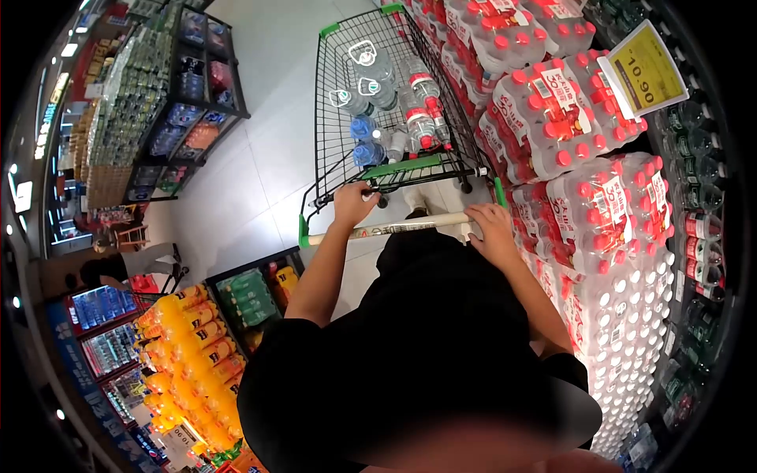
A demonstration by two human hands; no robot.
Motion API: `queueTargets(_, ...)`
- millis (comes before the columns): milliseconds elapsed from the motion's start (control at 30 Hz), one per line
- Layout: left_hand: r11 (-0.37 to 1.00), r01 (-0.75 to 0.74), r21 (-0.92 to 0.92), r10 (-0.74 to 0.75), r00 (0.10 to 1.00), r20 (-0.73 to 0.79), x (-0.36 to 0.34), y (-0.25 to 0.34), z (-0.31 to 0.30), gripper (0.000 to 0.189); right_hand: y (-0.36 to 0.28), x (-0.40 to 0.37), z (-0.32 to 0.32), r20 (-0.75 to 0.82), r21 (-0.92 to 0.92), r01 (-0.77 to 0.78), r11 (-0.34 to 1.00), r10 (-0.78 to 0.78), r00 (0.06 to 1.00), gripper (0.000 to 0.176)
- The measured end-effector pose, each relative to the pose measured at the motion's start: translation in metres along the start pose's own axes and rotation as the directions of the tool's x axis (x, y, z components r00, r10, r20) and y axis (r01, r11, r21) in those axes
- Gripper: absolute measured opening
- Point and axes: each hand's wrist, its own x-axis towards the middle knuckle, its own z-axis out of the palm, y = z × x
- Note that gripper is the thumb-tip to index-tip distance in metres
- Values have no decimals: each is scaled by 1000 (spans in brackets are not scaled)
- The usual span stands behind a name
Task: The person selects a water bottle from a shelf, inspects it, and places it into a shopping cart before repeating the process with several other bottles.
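A black wire shopping cart point(335, 138) with green corner pieces stands in front of me. My left hand point(355, 206) is closed at the cart's near edge, left of the middle, with its fingers curled on the dark frame. My right hand point(490, 229) wraps over the right end of the pale cart handle point(402, 227). Inside the cart lie large clear water bottles point(380, 87) with white carry loops, red-capped bottles point(424, 85) and blue-capped bottles point(367, 142). The undersides of both hands are hidden.
Shrink-wrapped packs of red-capped bottles point(544, 106) are stacked close along the cart's right side, with a yellow price sign point(643, 71) above. Orange drink bottles point(193, 339) stand at lower left. A shelf rack point(189, 94) is at upper left. Another person point(126, 268) is at far left.
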Motion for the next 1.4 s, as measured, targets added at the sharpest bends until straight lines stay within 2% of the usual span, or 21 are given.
queueTargets(33,954,-69,-292,20,986,-168,-9,-9,16,32,3,-5,-1,21,-9,-11,1000,12,1000,55)
queueTargets(133,637,198,-745,-195,976,92,-15,-19,24,27,1,-26,4,23,-89,-73,993,75,997,51)
queueTargets(167,713,294,-637,-196,955,221,-10,-26,20,25,1,-32,5,11,-129,-94,987,96,995,50)
queueTargets(200,731,324,-601,-219,945,242,-3,-7,6,25,2,-38,5,9,-144,-103,984,105,994,49)
queueTargets(233,783,274,-559,-174,959,226,7,-14,18,24,4,-47,4,10,-158,-114,981,117,993,48)
queueTargets(300,806,215,-551,-96,967,238,36,-42,70,24,8,-62,5,23,-209,-160,965,168,985,48)
queueTargets(333,897,137,-420,-16,960,279,55,-41,83,22,8,-68,4,29,-210,-194,958,204,979,48)
queueTargets(400,867,163,-470,-14,953,304,86,-67,155,19,9,-77,1,49,-223,-267,938,284,958,47)
queueTargets(467,956,119,-270,7,906,424,108,-83,218,19,11,-84,1,53,-244,-320,915,342,938,46)
queueTargets(533,994,-56,95,-14,789,614,123,-76,265,32,11,-82,2,71,-249,-373,894,401,913,46)
queueTargets(600,961,267,74,-258,762,594,120,-63,308,41,9,-78,3,72,-279,-408,869,443,894,44)
queueTargets(667,946,280,162,-317,702,638,124,-49,326,51,9,-73,3,93,-286,-441,851,483,871,45)
queueTargets(700,916,400,-22,-350,826,442,118,-58,349,65,10,-72,4,93,-291,-443,848,486,869,43)
queueTargets(767,841,527,122,-517,717,468,124,-81,397,76,10,-70,7,92,-297,-458,838,502,860,41)
queueTargets(833,668,737,105,-712,592,378,131,-33,335,78,10,-69,8,93,-305,-463,832,510,855,39)
queueTargets(933,742,664,93,-655,688,313,126,-49,344,83,8,-68,7,67,-300,-473,828,513,855,38)
queueTargets(1033,725,681,98,-672,671,313,126,-24,320,76,12,-69,2,40,-275,-451,849,478,877,38)
queueTargets(1133,783,622,33,-595,732,332,130,-29,285,73,11,-71,-3,31,-259,-427,866,450,893,41)
queueTargets(1267,891,425,161,-450,775,444,127,-23,227,55,11,-78,-3,-25,-221,-390,894,395,918,45)
queueTargets(1367,912,375,164,-408,801,439,110,-19,184,46,8,-84,-4,-46,-197,-354,914,352,935,43)
queueTargets(1400,941,312,129,-337,839,428,100,-19,168,46,8,-84,-6,-51,-191,-330,924,326,944,43)
